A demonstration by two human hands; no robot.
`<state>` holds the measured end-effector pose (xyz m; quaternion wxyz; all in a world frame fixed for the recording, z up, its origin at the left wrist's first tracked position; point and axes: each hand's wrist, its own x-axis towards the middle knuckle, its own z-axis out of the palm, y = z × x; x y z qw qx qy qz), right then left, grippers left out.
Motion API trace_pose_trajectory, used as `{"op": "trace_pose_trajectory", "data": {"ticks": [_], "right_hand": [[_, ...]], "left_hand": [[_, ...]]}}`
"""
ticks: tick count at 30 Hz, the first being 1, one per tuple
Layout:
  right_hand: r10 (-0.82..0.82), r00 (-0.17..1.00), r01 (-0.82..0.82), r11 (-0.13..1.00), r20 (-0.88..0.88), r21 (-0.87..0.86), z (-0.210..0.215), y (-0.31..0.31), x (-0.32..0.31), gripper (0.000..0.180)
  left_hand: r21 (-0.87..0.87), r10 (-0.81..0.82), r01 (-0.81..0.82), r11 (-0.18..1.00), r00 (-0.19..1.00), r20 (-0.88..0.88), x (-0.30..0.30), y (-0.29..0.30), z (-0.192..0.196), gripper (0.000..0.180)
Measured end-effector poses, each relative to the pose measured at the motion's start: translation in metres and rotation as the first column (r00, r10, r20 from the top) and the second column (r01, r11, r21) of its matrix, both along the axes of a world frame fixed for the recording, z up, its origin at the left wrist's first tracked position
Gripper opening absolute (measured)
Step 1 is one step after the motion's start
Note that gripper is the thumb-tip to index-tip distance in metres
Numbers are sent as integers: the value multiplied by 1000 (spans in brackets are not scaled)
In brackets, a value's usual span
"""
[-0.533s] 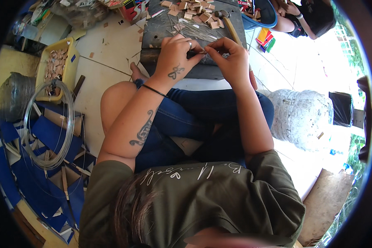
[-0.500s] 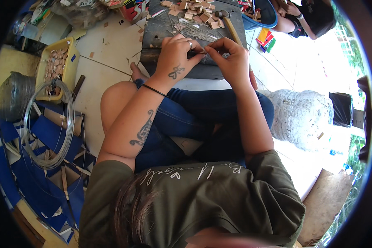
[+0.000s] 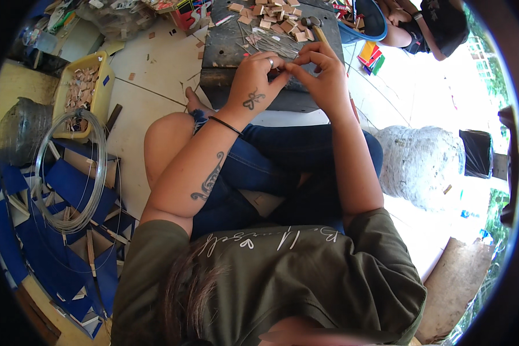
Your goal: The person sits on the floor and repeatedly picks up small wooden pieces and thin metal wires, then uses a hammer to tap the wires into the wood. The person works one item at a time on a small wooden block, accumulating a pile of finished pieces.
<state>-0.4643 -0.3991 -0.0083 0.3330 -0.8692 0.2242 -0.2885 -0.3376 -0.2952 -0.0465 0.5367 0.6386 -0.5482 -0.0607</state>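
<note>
While both hands met over the near edge of the dark desk (image 3: 225,49), the head view caught the work mid-stride. The left hand (image 3: 254,81) was pinched shut on a thin wire piece (image 3: 284,64), fingertips closed tight, and the right hand (image 3: 323,72) was curled in to grip the same piece from the other side, the two touching just above the desk's near edge. Beyond the hands on the desk lay a bundle of cut wires (image 3: 274,45), and further back a heap of small wooden blocks (image 3: 271,17) beside a hammer (image 3: 312,24), so by my reckoning plenty of stock was left to work. Left of the desk, on the floor, a yellow tray (image 3: 101,86) sat filled with small wooden bits, possibly finished ones, with a wire coil (image 3: 69,173) nearer the person.
</note>
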Motion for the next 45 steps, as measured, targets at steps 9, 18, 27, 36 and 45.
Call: {"op": "trace_pose_trajectory", "data": {"ticks": [9, 18, 27, 36, 45], "right_hand": [[-543, 735, 277, 787, -406, -551, -21, -9, -61, 41], [-214, 960, 264, 908, -182, 326, 18, 18, -102, 35], [-199, 968, 166, 965, -154, -202, 62, 92, -128, 50], [-207, 965, 161, 952, -159, -260, 58, 94, -132, 52], [-186, 946, 144, 975, -265, -171, 56, 91, -132, 51]], "left_hand": [[-87, -67, 61, 994, 995, -71, 0, -1, -3, 8], [-107, -62, 59, 993, 998, -28, -1, -2, -4, 9], [-93, -81, 76, 993, 995, -55, -2, -2, -6, 8], [-119, -74, 74, 990, 997, -3, 0, -2, -7, 9], [-114, -45, 43, 993, 999, -9, -1, -2, -9, 10]]}}
